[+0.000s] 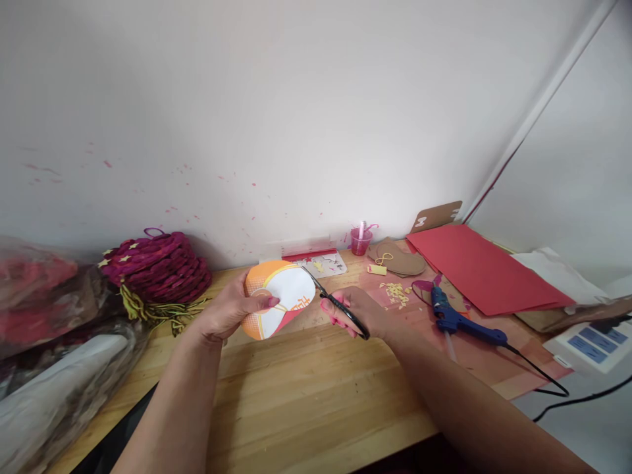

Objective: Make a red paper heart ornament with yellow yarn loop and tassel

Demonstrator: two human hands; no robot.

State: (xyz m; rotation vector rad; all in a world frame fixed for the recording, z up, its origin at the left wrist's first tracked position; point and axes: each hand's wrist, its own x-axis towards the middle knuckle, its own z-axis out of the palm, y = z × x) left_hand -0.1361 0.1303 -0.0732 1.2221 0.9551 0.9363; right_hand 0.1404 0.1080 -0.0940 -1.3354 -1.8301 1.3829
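Pale wood makes the near part of the worktop [306, 401], and above it both hands work, apart from its surface. The left hand [236, 308] pinches one patterned card [292, 284], orange and white with rounded edge, with the thumb on top of it. The right hand [356, 308] is closed around the handles of one pair of scissors [322, 293], whose blades meet the right edge of the card; how wide they are parted, I cannot tell.

This looks to be a trimming step. To do it well, I think the left hand should turn the card slowly into the blades, the cuts should be small along the curve, and the left fingers should remain away from the cutting line.

Farther to the right lies one blue glue gun [467, 327] with its cable. Beyond it are yellow scraps [395, 294], too small and too many for counting, and one yellow spool [376, 270]. At the left I count one purple braided bundle [162, 270], with about four small stars on it. At the far side stand one pink cup [361, 242], near the wall, and, to the right, red sheets [486, 270]; they overlap, so I cannot give their exact number.
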